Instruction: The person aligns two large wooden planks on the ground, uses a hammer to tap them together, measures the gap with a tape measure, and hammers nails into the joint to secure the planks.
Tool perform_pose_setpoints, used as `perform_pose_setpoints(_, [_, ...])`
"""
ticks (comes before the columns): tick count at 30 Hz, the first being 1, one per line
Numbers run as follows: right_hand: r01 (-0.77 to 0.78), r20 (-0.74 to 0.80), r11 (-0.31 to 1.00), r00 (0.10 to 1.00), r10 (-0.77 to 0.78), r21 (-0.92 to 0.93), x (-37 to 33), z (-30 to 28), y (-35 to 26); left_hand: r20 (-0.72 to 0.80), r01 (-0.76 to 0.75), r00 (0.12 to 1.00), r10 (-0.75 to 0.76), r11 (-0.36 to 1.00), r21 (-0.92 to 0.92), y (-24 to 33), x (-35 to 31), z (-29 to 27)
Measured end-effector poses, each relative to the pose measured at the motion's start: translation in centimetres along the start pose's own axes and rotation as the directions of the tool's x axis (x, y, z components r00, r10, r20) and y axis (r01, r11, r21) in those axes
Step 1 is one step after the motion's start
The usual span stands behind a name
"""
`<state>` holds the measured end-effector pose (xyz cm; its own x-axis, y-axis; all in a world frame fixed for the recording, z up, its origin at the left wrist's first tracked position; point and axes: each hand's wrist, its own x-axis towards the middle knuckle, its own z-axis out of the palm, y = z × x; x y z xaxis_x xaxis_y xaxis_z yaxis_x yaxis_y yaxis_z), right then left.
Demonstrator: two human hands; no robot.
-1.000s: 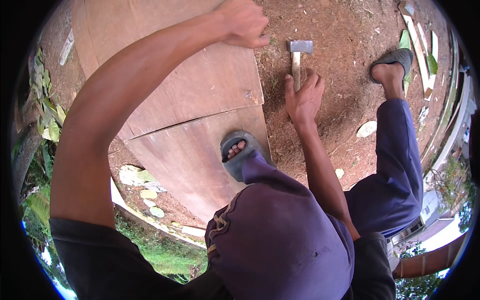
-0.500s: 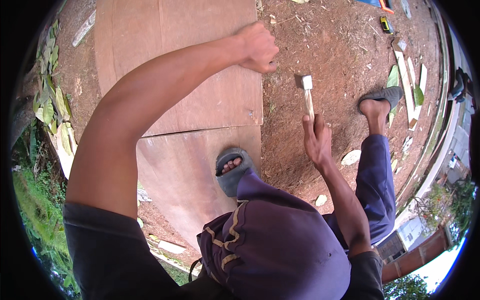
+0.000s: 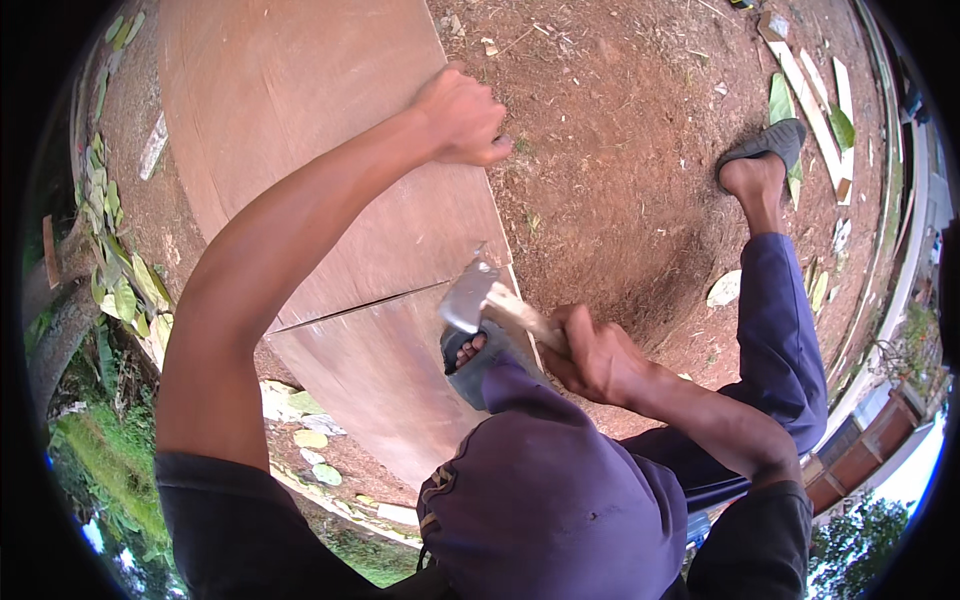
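Note:
My left hand point(image 3: 462, 117) is closed in a fist at the right edge of a brown plywood sheet point(image 3: 290, 110). Its curled fingers hide whatever they may hold. My right hand point(image 3: 597, 357) grips the pale wooden handle of a hatchet point(image 3: 468, 295). Its broad metal head, slightly smeared by motion, is over the board's right edge near a seam. A second wooden panel point(image 3: 350, 370) lies on the near side of that seam. My left foot in a dark slide sandal point(image 3: 468, 375) rests on this panel, very close to the hatchet head.
Reddish bare soil point(image 3: 600, 150) spreads to the right of the boards. My other sandaled foot point(image 3: 765, 155) stands there beside pale wooden strips point(image 3: 805, 105) and green leaves. More fallen leaves point(image 3: 125, 295) lie along the left, with grass point(image 3: 110, 455) beyond.
My right hand has swung the hatchet left and toward me, from over the soil to the board's edge by the seam. My left fist stays at the plywood's edge. The view has shifted.

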<state>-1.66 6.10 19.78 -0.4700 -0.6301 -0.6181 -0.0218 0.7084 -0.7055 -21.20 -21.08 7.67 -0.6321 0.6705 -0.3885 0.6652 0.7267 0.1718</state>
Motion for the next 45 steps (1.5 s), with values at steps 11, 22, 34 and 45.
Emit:
perform_pose_setpoints(11, [-0.057, -0.154, 0.998, 0.987, 0.052, -0.026, 2.0, 2.0, -2.7, -0.073, 0.043, 0.996, -0.044, 0.999, -0.020, -0.1, -0.3, 0.7])
perform_pose_setpoints(22, [0.018, -0.068, 0.976, 0.998, -0.004, 0.218, 0.9, -0.4, -3.2, -0.041, 0.043, 0.998, -0.045, 0.997, -0.057, 0.1, -0.9, -0.5])
perform_pose_setpoints(34, [-0.145, -0.304, 0.989, 0.944, 0.127, -0.037, 1.9, 3.2, 0.8, 0.006, 0.038, 0.999, -0.038, 0.999, -0.028, 0.2, -1.2, -0.4])
perform_pose_setpoints(45, [-0.032, -0.374, 0.999, 0.927, 0.017, -0.034, 1.3, 3.2, 2.6, -0.030, 0.029, 0.999, -0.029, 1.000, -0.008, 0.0, -0.5, -0.3])
